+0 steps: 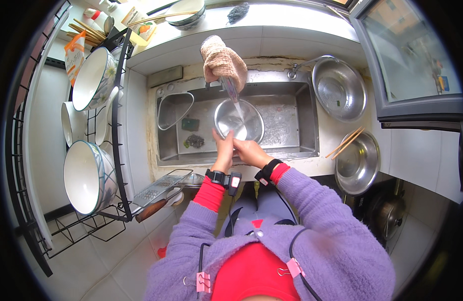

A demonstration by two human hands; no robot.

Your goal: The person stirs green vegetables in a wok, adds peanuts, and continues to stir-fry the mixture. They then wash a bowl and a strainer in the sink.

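A stainless steel bowl (257, 116) is in the sink (287, 113), under a stream of water from the faucet (230, 88). My left hand (224, 148) grips its near left rim, with the thumb over the edge and the fingers along the outside. Against the same near rim, close beside the left thumb, is my right hand (250, 152); its fingertips are hidden. A pinkish cloth (224, 56) drapes over the faucet. On the sink floor to the left lie a green scouring pad (190, 124) and a steel wool scrubber (195, 141) with green scraps beside it.
A triangular strainer frame (175, 94) spans the sink's left corner. Right of it stand a large steel basin (338, 90) and another steel bowl (357, 169) with chopsticks (345, 143) across its rim. On the left, a dish rack (120, 158) holds bowls; a grater (160, 190) lies near.
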